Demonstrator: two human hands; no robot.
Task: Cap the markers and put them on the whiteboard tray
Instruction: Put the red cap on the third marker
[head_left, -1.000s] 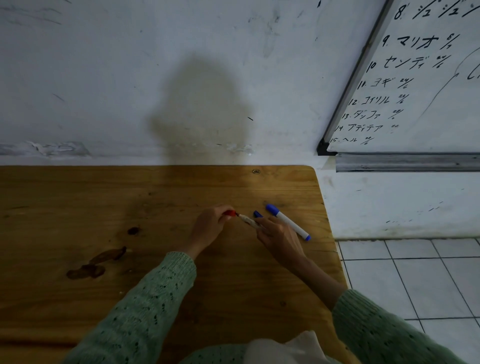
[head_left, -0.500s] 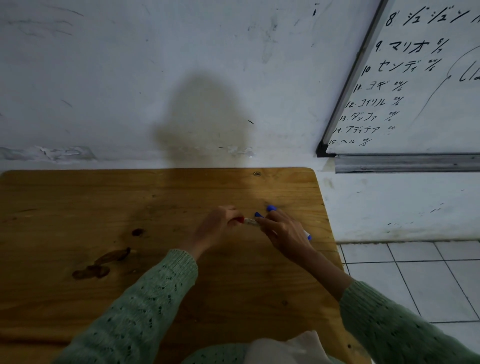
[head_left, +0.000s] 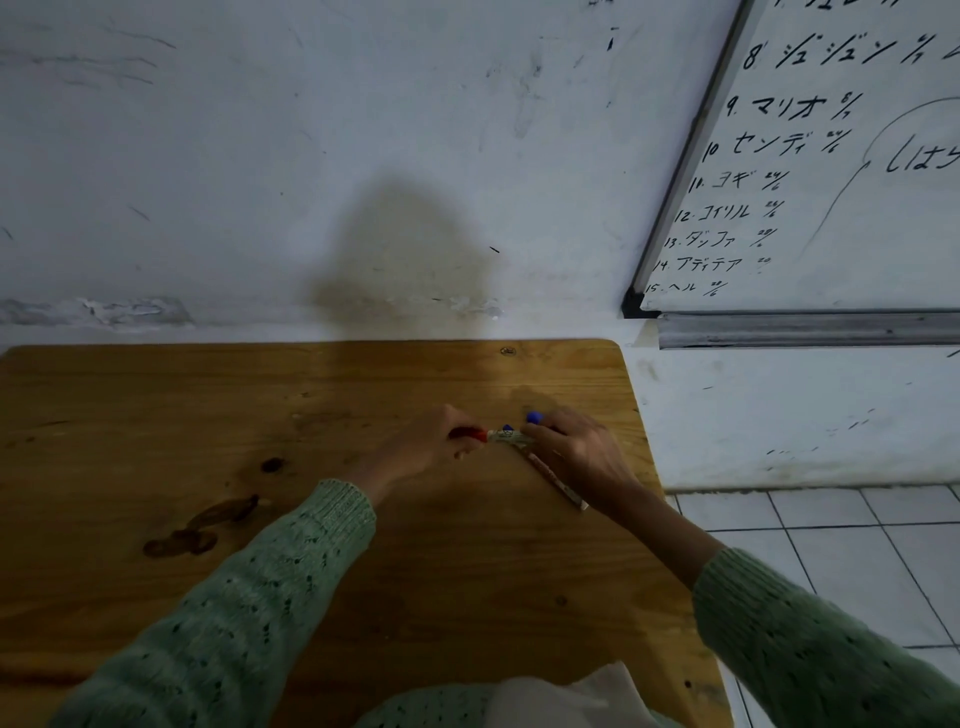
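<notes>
My left hand (head_left: 428, 449) pinches a red cap (head_left: 466, 432) low over the wooden table (head_left: 311, 519). The cap sits against the end of a white marker barrel (head_left: 511, 438), which my right hand (head_left: 576, 454) grips at its other end. Just behind my right fingers two blue marker ends (head_left: 534, 417) show, one of them (head_left: 507, 428) close to the barrel. Another marker (head_left: 558, 483) lies on the table, mostly hidden under my right hand. The grey whiteboard tray (head_left: 805, 330) hangs on the wall at the right, beyond the table edge.
The whiteboard (head_left: 831, 156) with black writing is above the tray. A white wall stands right behind the table. Dark stains (head_left: 208, 525) mark the tabletop at the left. A tiled floor (head_left: 857, 551) lies to the right of the table edge. A pale cloth (head_left: 561, 699) lies at the bottom.
My hands have closed together: the red cap went from apart from the marker tip to pressed onto the barrel. My right hand now covers most of the blue marker on the table.
</notes>
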